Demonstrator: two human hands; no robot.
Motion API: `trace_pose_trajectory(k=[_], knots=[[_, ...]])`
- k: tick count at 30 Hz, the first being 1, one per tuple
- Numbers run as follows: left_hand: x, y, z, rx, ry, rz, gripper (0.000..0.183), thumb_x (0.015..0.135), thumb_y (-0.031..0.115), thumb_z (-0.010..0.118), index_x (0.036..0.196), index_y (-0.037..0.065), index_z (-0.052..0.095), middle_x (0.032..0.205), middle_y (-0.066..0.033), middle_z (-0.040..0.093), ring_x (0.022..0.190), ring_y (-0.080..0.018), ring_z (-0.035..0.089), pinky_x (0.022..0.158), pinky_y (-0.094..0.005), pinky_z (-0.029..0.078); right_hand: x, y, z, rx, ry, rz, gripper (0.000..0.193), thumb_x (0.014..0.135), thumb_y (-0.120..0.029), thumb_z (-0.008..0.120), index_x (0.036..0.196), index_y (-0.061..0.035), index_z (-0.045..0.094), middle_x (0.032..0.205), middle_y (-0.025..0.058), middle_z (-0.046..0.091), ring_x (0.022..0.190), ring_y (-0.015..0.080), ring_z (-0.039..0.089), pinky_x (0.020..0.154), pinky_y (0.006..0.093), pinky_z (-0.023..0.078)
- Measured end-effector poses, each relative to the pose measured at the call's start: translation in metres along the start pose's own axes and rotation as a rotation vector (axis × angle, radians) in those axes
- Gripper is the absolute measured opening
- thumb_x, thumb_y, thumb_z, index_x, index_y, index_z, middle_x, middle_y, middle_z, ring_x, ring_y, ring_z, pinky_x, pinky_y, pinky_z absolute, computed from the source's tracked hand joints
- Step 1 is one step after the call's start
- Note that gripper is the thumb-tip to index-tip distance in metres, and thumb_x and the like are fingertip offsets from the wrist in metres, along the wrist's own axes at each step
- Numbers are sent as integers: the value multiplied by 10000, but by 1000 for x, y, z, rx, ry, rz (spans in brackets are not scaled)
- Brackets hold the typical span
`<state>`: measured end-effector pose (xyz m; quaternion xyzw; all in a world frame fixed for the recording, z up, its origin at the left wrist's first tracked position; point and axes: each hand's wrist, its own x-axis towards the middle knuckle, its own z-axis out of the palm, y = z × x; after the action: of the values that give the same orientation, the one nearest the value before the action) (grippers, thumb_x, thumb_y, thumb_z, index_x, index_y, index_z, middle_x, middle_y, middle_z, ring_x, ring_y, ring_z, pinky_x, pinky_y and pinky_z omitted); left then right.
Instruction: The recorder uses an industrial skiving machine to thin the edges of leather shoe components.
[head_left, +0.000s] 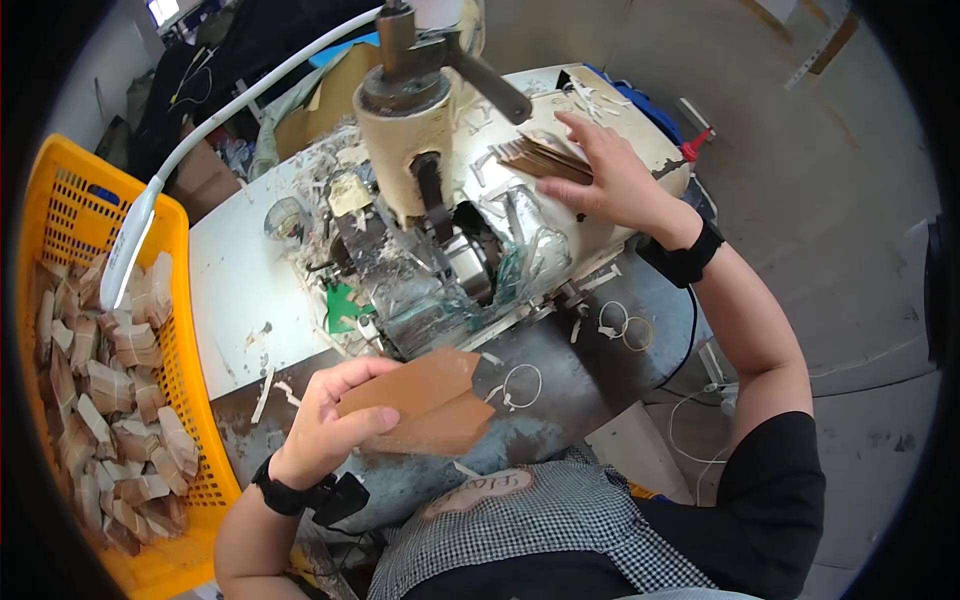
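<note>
In my left hand (340,412), thumb on top and fingers beneath, is a flat brown piece (430,400) with a notched right end. It looks like leather or card, and a second layer shows along its lower edge. Up on the rounded bed of a cream bench machine (405,140), my right hand (620,180) spans a small stack of thin brown pieces (545,158) between thumb and fingers. The machine's metal roller (467,268) sits between my two hands, with cloudy plastic film (535,240) wrapped beside it.
A yellow crate (205,430) at the left holds many bundled pale-brown pieces (110,385). A white flexible lamp (130,245) arches over it. Scraps litter the white tabletop (240,300), near a small glass jar (287,218). Thin bands (522,386) lie on the front edge.
</note>
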<state>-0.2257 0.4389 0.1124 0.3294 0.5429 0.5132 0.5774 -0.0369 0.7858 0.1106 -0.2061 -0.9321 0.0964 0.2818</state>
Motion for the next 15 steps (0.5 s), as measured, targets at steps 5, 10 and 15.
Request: trace_pose_trajectory(k=[5, 10, 15], knots=[[2, 8, 1, -67, 41, 34, 255, 856, 76, 656, 1097, -1, 623, 1001, 5, 645, 908, -52, 567, 825, -219, 448, -1, 17, 11, -155, -72, -81, 495, 893, -314, 641, 1281, -50, 487, 1064, 207, 581, 975, 379, 576, 851, 447, 469], [13, 14, -13, -28, 39, 35, 164, 869, 77, 661, 1024, 24, 654, 935, 27, 652, 858, -42, 573, 795, -211, 445, -8, 63, -1, -515, 83, -46, 511, 899, -352, 634, 1293, -54, 503, 1111, 188, 582, 1009, 370, 550, 893, 439, 448], [32, 21, -17, -48, 13, -111, 156, 879, 89, 650, 1021, 26, 666, 919, 7, 683, 796, -42, 613, 728, -203, 483, -24, 4, -14, -104, 146, -175, 438, 831, -203, 728, 1198, -18, 577, 1149, 173, 580, 1045, 356, 574, 900, 397, 473]])
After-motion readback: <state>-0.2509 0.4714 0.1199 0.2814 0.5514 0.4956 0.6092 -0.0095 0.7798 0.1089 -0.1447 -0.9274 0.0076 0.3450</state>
